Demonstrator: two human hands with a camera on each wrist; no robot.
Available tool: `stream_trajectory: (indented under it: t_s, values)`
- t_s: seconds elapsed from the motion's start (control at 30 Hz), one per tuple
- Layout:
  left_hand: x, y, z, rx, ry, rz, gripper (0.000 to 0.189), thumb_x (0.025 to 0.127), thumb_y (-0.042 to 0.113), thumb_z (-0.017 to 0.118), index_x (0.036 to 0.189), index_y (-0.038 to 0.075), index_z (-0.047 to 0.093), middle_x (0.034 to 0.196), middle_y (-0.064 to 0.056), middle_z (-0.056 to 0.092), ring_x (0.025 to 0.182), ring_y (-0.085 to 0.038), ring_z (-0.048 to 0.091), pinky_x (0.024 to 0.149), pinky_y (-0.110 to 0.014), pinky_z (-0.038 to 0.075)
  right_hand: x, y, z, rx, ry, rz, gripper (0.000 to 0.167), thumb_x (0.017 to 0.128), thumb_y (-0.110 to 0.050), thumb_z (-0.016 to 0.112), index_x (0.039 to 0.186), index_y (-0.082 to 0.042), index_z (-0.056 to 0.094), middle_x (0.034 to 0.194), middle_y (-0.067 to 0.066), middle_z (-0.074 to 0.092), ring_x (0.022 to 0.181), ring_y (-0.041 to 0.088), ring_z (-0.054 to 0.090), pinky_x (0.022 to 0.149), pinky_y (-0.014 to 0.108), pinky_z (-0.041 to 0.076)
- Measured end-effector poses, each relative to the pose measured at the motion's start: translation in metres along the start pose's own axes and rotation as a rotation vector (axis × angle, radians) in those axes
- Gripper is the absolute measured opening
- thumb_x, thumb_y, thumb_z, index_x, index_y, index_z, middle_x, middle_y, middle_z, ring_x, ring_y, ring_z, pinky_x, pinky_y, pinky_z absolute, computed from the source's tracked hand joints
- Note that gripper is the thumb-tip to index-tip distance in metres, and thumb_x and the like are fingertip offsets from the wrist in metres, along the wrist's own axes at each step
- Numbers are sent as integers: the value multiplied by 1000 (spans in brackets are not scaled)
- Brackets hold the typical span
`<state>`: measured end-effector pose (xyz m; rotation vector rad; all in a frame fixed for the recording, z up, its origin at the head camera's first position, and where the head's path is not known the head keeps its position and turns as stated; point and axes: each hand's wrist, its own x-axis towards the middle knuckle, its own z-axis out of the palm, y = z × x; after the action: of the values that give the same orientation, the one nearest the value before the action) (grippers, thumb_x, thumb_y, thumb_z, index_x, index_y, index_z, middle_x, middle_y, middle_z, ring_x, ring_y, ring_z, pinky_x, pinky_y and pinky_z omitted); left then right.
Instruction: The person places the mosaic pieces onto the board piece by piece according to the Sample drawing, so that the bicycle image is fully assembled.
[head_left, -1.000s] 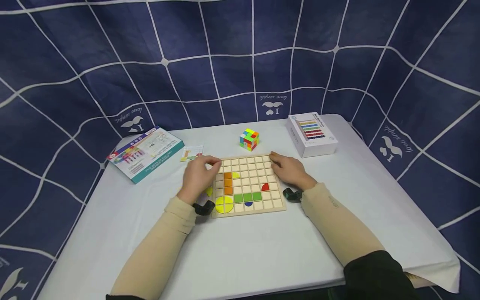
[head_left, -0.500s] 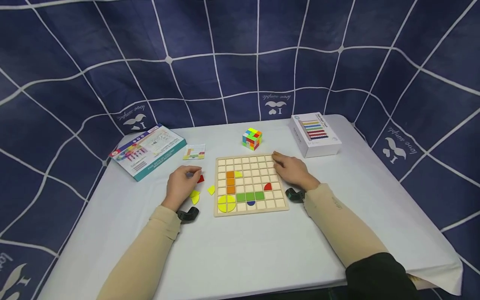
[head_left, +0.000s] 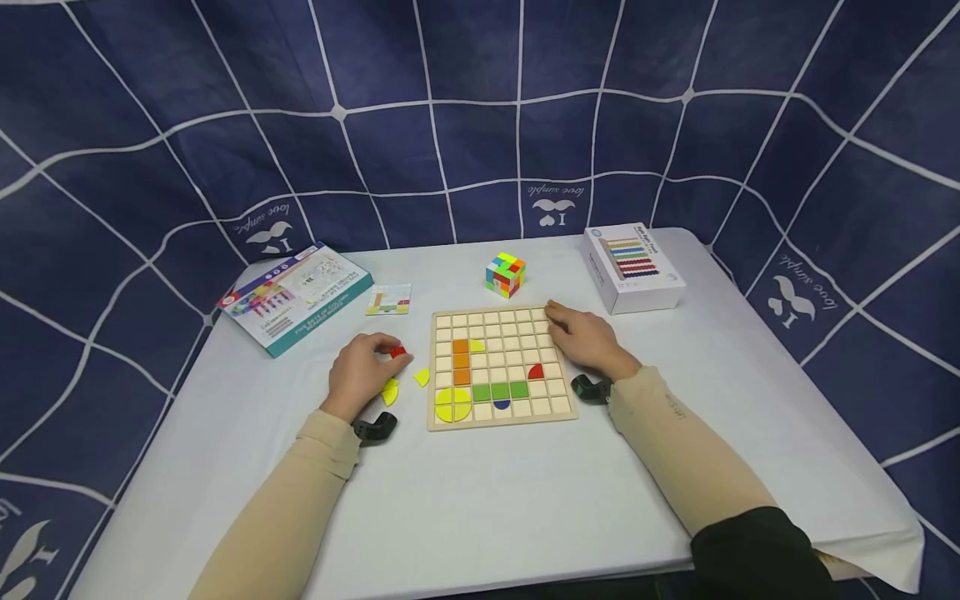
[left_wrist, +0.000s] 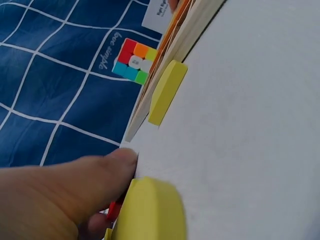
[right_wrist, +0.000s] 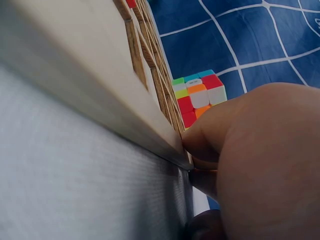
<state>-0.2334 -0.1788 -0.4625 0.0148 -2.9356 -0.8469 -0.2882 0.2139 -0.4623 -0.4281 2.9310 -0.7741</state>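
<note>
Three green squares (head_left: 500, 391) inside board (head_left: 507, 331), left hand (head_left: 357, 372) pinching red piece (head_left: 397, 352)

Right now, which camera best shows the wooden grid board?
The head view: the wooden grid board shows nearly whole from above, coloured pieces included; the right hand covers only a bit of its edge. The left wrist view catches a slanted edge; the right wrist view, one side close up.
</note>
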Motion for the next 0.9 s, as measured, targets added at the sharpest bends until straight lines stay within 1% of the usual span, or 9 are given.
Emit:
stream_trajectory:
  t_s: [0.1, 0.2, 0.3, 0.4, 0.5, 0.6, 0.7, 0.8, 0.9]
  values:
    - [0, 1, 0, -1, -7, -4, 36, 91, 38, 78, 117, 13, 75, 112, -9, 68, 94, -28, 58, 79, -41, 46, 0, 0, 0, 2, 4, 0, 54, 106, -34, 48, 156, -13, 45, 163, 3, 39, 149, 33, 40, 117, 55, 35]
    - [-1, 1, 1, -9, -28, 20, 33, 92, 35, 77, 118, 14, 76, 119, -10, 66, 105, -30, 61, 88, -46, 49, 0, 0, 0, 2, 5, -1, 54, 106, -34, 48, 156, -13, 45, 163, 4, 39, 149, 33, 40, 117, 55, 35]
    - [-1, 0, 2, -13, -45, 57, 31, 93, 31, 75, 120, 17, 76, 126, -8, 65, 118, -31, 61, 97, -52, 48, 0, 0, 1, 0, 5, -1, 54, 106, -34, 48, 156, -13, 45, 164, 4, 39, 149, 33, 40, 118, 54, 35]
    - [-1, 0, 2, -3, -49, 85, 38, 91, 30, 75, 127, 18, 73, 132, -7, 64, 123, -31, 60, 100, -54, 48, 0, 0, 1, -1, 7, -1, 54, 106, -34, 48, 156, -13, 45, 164, 4, 39, 149, 33, 39, 118, 54, 34]
    - [-1, 0, 1, 34, -35, 71, 46, 90, 37, 75, 131, 17, 69, 130, -8, 63, 116, -30, 61, 95, -51, 50, -1, 0, 0, 2, 10, -3, 54, 106, -33, 48, 156, -12, 45, 164, 4, 39, 149, 34, 39, 118, 55, 34]
    - [1, -1, 1, 60, -14, 29, 47, 89, 45, 76, 126, 15, 71, 119, -9, 65, 103, -28, 61, 86, -45, 50, -1, 0, 0, 3, 10, -6, 54, 106, -33, 49, 156, -12, 45, 164, 4, 39, 149, 34, 39, 118, 55, 34]
    - [1, -2, 1, 58, -6, 8, 41, 90, 44, 76, 119, 16, 73, 110, -7, 65, 92, -26, 58, 78, -39, 46, -1, 0, 0, 0, 9, -9, 54, 106, -33, 49, 156, -12, 45, 164, 5, 39, 149, 34, 39, 118, 55, 34]
    - [1, -3, 1, 48, -15, 23, 35, 92, 39, 75, 118, 16, 74, 109, -7, 66, 91, -26, 58, 76, -38, 45, -1, 0, 1, -1, 12, -12, 54, 106, -33, 49, 156, -12, 45, 164, 5, 39, 149, 34, 39, 118, 55, 34]
    - [1, -3, 1, 39, -22, 33, 34, 92, 37, 75, 118, 15, 73, 111, -7, 66, 92, -26, 58, 77, -39, 46, -1, 0, 1, -1, 14, -13, 54, 106, -33, 49, 155, -12, 45, 163, 5, 39, 149, 34, 40, 118, 55, 35]
